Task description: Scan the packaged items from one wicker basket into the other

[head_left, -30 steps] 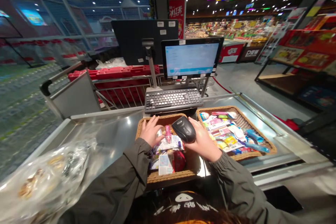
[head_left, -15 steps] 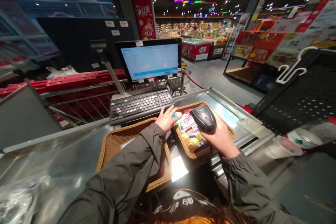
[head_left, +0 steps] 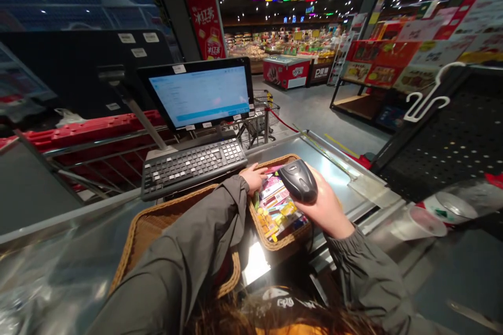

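My right hand (head_left: 328, 204) is wrapped around a black barcode scanner (head_left: 299, 181), holding it over the right side of a wicker basket (head_left: 273, 245). Small colourful packets (head_left: 275, 204) fill this basket. My left hand (head_left: 254, 178) reaches over its far left rim, fingers stretched onto the packets; their tips are partly hidden among them. I see nothing held in it. A second wicker basket (head_left: 131, 241) stands to the left under my left sleeve, which hides much of its inside.
Behind the baskets are a black keyboard (head_left: 194, 165) and a lit monitor (head_left: 202, 95). The metal counter (head_left: 326, 159) extends beneath them. A white plastic cup (head_left: 424, 222) stands at right, below a white hanger (head_left: 428, 97) on a black panel.
My left hand has moved further into the packet basket, and the round blue item beside its fingers no longer shows. My right hand still holds the scanner. The view has shifted slightly.
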A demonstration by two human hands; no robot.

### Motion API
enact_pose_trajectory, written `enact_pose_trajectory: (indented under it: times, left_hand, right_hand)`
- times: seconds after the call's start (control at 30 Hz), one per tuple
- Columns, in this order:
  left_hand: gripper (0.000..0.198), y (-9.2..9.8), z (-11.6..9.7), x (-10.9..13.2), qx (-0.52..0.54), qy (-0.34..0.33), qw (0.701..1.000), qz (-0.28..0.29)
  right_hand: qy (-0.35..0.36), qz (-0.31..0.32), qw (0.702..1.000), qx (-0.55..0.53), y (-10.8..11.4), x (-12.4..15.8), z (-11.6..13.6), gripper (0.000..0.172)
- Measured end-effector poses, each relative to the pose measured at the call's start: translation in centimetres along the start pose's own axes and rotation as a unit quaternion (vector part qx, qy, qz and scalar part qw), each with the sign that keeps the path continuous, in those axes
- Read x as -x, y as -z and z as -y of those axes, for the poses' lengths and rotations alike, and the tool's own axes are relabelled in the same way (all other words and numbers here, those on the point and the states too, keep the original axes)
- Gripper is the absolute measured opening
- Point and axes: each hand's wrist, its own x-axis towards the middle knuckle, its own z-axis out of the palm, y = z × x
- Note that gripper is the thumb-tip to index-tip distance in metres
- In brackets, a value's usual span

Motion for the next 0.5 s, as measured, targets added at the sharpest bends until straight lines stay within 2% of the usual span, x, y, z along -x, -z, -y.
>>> enact_pose_trajectory:
  times: [0.1, 0.17, 0.27, 0.37, 0.5]
  left_hand:
    - [0.032, 1.0, 0.0, 0.6, 0.008, -0.032, 0.999, 0.028]
    - [0.03, 2.6, -0.2, 1.7, 0.004, -0.02, 1.0, -0.005]
    - [0.027, 5.6, -0.9, 4.0, -0.001, 0.0, 0.996, -0.088]
    - [0.015, 8.3, -1.9, 6.9, 0.004, 0.027, 0.983, -0.18]
    - [0.008, 10.3, -3.3, 10.7, 0.006, 0.096, 0.946, -0.31]
  right_hand:
    - [-0.004, 0.003, 1.0, 0.001, 0.3, 0.0, -0.5, 0.069]
    - [-0.006, -0.001, 1.0, 0.001, 0.3, 0.0, -0.7, 0.068]
    - [-0.01, -0.009, 1.0, -0.001, 0.1, -0.1, -0.8, 0.071]
    - [0.0, -0.02, 1.0, -0.006, -0.4, -0.2, -0.4, 0.07]
    - [0.022, -0.029, 0.999, -0.027, -1.4, -0.4, 0.8, 0.071]
